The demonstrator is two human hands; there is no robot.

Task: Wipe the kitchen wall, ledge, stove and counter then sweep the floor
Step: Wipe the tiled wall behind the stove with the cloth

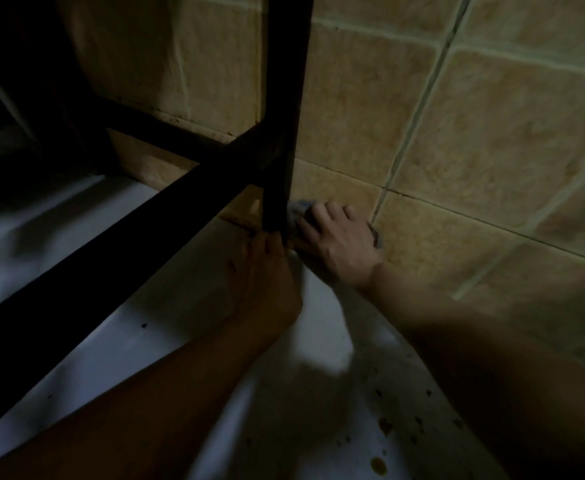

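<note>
Pressing flat is what the cloth wants, we judge: it looks soft, limp and light, so we would take it under a spread palm, not pinch it by a corner, and bunch it to reach the seam. It shows as a small grey-blue wad, mostly hidden, lying against the tan tiled wall low down beside the black frame leg. Our right hand lies over it, fingers extended and pushing it onto the tile. Our left hand is at the leg's foot; in the dark we cannot tell whether it grips. Below, the white desk carries brown spots.
</note>
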